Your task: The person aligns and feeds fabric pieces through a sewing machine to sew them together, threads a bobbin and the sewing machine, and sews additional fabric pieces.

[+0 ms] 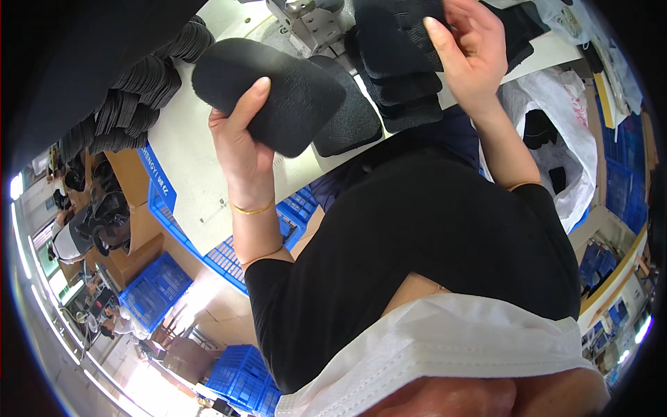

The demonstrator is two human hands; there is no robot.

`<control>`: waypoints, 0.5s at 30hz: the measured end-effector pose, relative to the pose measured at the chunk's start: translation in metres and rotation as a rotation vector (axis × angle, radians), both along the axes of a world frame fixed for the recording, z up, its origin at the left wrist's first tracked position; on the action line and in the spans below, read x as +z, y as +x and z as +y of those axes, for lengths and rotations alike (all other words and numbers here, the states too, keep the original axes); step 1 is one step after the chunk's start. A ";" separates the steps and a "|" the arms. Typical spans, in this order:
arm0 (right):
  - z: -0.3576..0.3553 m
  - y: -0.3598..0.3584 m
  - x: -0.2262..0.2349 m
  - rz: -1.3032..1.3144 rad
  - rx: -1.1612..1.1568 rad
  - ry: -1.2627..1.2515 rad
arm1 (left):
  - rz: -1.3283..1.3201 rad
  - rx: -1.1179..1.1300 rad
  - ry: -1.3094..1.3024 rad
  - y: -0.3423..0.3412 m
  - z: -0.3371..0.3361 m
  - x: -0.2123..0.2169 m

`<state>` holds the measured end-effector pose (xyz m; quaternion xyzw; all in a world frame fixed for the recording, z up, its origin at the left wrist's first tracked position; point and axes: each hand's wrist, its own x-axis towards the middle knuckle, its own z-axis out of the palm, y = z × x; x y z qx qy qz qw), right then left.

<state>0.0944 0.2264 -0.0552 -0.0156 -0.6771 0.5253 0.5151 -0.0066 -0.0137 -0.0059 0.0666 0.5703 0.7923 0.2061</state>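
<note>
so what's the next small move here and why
Probably set the black piece in the left hand down on the table: it is held clear of the surface, while the right hand already grips another black piece by the machine.

1. You get one view only: a head camera, the left one of a pair, so no second view shares the scene.
2. It looks steeply down your front; your mask point(445, 347) and black shirt point(417, 236) fill the lower frame, very near.
3. Your left hand point(240, 142) and right hand point(472, 55) sit near the top, over the white table point(201, 174).
4. Fisheye bends edges; blue crates point(156, 288) curve at the left rim.
</note>
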 end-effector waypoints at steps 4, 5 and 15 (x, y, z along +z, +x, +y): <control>-0.014 -0.010 0.043 -0.225 0.394 0.218 | -0.081 -0.101 0.200 0.028 0.018 0.016; -0.016 -0.009 0.040 -0.404 0.552 0.198 | -0.033 -0.106 0.172 0.032 0.022 0.014; -0.042 0.011 0.037 -0.476 0.626 -0.132 | 0.118 0.097 0.238 0.016 0.019 0.009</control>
